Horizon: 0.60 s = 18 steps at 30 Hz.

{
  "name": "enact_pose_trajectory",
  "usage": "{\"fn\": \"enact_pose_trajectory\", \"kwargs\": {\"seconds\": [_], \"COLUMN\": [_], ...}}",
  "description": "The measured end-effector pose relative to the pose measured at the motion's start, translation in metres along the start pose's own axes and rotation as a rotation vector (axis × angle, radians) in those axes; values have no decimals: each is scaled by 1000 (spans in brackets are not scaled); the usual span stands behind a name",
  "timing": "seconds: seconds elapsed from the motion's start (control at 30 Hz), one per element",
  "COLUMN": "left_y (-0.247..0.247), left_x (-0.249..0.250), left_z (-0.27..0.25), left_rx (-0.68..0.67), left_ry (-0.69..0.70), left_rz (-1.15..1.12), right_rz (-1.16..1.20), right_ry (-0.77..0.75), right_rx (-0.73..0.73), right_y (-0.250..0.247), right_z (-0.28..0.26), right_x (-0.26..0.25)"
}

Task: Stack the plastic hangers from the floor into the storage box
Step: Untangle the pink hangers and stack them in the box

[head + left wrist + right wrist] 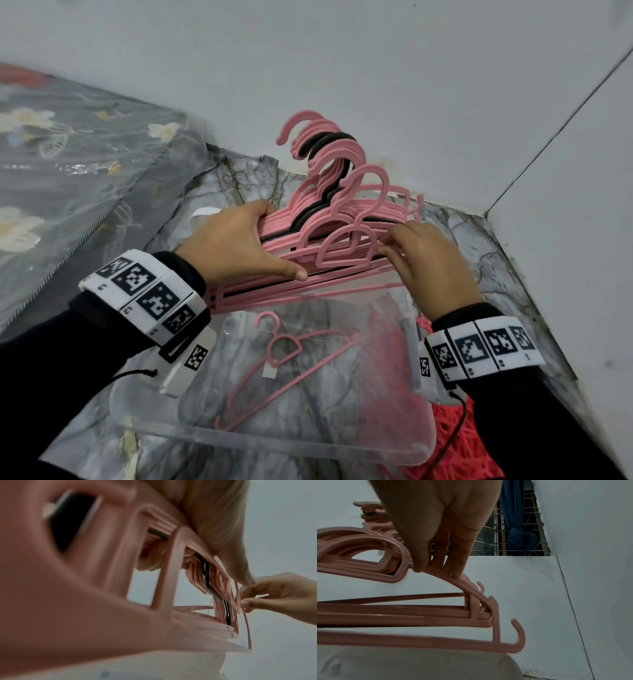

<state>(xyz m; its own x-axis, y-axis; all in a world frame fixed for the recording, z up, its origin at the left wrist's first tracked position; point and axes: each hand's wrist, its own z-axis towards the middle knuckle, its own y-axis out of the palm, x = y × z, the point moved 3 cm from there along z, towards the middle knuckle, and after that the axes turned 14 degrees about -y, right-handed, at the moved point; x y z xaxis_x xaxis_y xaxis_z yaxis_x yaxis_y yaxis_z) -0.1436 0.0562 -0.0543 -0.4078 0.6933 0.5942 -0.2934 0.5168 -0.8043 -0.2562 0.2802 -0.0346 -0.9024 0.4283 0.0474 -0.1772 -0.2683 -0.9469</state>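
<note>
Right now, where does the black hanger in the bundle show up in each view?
Head: black hanger, upper centre, sandwiched among the pink hangers.
Left wrist: thin dark strip, right of centre.
Right wrist: not visible.
Shared landmark: right hand on the bundle's right end.

wall (pixel 376 68) close behind; box (pixel 308 448) open
</note>
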Motion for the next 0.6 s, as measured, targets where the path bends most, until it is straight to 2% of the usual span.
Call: {"fn": "enact_pose_trajectory", "kwargs": {"seconds": [0.13,0.23,0.37,0.53,0.6], "left_y": [2,5,8,14,14], "left_x": [-2,-2,-3,-5,-4], "left_z": [1,-2,-4,-3,-3], "left_rx": [36,38,52,-27,-53], "left_ry": [25,54,80,75,82], "left_rz": [38,68,85,101,99], "right_rz": [-32,-18,-25,18,28], "right_ry": [-17,-28,-32,-39,-26], "right_rx": [117,150,19,-188,-168], "right_y": [-6,-3,13,34,37], "right_z": [0,2,3,5,5], "right_x": [-6,-9,-3,5,10]}}
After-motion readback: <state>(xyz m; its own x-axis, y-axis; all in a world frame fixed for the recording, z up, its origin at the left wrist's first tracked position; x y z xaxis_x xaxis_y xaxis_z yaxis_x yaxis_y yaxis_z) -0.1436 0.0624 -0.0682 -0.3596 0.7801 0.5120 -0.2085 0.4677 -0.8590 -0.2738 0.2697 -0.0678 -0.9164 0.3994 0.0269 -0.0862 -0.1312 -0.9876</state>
